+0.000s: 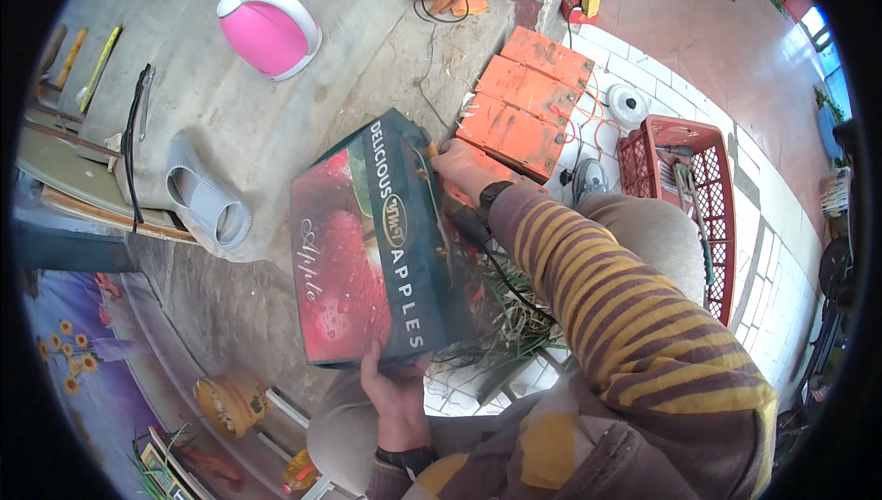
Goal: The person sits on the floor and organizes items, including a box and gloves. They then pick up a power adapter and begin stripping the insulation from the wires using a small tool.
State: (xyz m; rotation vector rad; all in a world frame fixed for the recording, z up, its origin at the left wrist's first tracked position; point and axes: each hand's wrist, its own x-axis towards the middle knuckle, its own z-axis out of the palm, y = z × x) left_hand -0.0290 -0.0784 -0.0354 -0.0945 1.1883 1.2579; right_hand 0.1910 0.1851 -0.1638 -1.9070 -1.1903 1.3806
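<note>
A cardboard fruit box [335, 243], dark green with red apple pictures, is held tilted in front of me above my lap. My left hand [397, 399] is closed on its near end, thumb on the printed face and the other fingers mostly hidden beneath. At the box's far right edge, my right hand [459, 168] is closed on the edge, its fingertips partly hidden. Just beside that hand are an orange part and a dark piece with a black cable [510, 284]; I cannot tell what they belong to.
Several orange blocks [524, 101] with wires lie ahead right, near a red plastic crate [721, 215] holding tools. A pink kettle [266, 32], a grey slipper [207, 192] and an orange glove [455, 1] lie ahead. Green stalks [519, 321] lie below the box; a yellow bucket [231, 405] stands left.
</note>
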